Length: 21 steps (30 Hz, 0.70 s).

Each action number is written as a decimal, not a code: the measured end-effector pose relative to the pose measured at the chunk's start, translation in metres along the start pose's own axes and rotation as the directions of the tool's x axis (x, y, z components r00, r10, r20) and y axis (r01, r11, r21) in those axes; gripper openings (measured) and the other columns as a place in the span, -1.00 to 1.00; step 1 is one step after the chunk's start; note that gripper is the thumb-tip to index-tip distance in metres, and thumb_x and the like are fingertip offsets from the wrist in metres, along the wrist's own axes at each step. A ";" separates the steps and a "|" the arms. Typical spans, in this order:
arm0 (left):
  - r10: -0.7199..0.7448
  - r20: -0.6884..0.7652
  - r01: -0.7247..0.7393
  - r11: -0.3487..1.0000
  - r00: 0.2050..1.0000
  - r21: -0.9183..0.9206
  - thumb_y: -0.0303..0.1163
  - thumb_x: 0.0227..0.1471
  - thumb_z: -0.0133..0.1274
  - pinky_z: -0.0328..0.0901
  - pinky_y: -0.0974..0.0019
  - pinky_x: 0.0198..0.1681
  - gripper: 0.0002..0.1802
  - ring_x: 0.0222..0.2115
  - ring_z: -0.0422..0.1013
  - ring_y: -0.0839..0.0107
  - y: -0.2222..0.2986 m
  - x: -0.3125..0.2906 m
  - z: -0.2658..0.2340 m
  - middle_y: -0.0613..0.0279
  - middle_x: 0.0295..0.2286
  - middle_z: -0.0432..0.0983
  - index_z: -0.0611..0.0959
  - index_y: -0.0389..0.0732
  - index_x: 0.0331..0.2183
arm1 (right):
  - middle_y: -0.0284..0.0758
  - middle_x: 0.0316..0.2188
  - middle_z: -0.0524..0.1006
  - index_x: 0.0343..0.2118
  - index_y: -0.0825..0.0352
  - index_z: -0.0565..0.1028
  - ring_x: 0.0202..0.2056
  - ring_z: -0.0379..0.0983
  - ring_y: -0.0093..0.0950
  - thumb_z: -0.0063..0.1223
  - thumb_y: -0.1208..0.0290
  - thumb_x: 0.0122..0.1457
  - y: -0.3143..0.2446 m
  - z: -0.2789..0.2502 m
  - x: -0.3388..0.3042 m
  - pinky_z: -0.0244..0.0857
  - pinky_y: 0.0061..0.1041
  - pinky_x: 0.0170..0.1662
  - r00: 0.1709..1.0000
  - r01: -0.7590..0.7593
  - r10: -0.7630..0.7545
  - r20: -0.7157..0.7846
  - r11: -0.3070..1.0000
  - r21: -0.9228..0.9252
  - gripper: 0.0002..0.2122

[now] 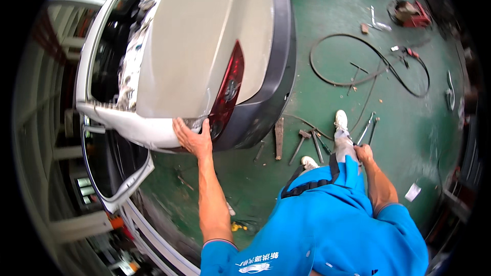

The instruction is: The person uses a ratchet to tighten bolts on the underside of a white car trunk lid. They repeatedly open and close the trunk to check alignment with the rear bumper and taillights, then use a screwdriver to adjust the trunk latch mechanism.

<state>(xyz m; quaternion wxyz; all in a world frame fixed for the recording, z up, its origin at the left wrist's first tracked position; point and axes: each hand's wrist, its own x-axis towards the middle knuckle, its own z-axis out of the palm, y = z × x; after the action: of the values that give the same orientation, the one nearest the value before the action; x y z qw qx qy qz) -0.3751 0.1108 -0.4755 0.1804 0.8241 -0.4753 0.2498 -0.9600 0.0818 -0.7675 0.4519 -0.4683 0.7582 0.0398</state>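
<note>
A light beige car with a dark grey bumper stands at the left, its rear toward me. My left hand lies against the car's rear corner, thumb apart from the fingers, beside the lower end of the red tail light. It presses on the body and grips nothing. Down by my right leg is my right hand, its fingers curled in. A small dark end shows at these fingers, too little to name.
On the green floor lie a hammer, a flat wooden strip, several bars and wrenches, and a looped black cable. A red machine stands far right. The car's door hangs open at the left.
</note>
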 end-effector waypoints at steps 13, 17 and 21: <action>0.030 0.087 -0.015 0.986 0.996 -0.167 -0.17 -0.07 0.32 0.00 -0.04 0.33 -0.05 0.32 0.05 -0.01 -0.032 0.005 -0.030 -0.07 0.30 0.13 0.30 -0.24 0.29 | -0.03 -0.33 0.65 -0.18 0.50 0.62 -0.25 0.63 -0.21 0.24 0.13 0.05 0.023 -0.003 0.018 0.47 -0.25 -0.19 0.995 0.025 -0.027 0.097 1.000 0.019 -0.55; 0.045 0.072 -0.030 0.980 0.996 -0.198 -0.21 -0.11 0.35 0.04 -0.01 0.32 -0.06 0.31 0.09 0.00 -0.042 0.002 -0.035 -0.07 0.28 0.18 0.35 -0.23 0.27 | -0.08 -0.29 0.65 -0.10 0.50 0.59 -0.28 0.62 -0.28 0.26 0.15 0.09 0.000 -0.018 -0.016 0.48 -0.27 -0.27 0.994 -0.019 0.013 0.110 0.998 0.058 -0.53; 0.058 0.076 -0.037 0.966 0.995 -0.256 -0.23 -0.12 0.37 0.07 0.01 0.31 -0.11 0.30 0.13 0.01 -0.052 0.002 -0.033 -0.03 0.28 0.21 0.41 -0.21 0.24 | -0.03 -0.32 0.65 -0.15 0.51 0.60 -0.27 0.62 -0.26 0.24 0.11 0.09 -0.009 -0.026 -0.034 0.47 -0.28 -0.22 0.992 0.074 -0.066 0.109 0.995 -0.072 -0.52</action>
<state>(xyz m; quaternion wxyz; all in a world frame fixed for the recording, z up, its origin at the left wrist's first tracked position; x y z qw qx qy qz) -0.3369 0.1517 -0.4503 0.2587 0.7922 -0.5301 0.1566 -0.9650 0.0871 -0.7244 0.4748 -0.5086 0.7140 0.0776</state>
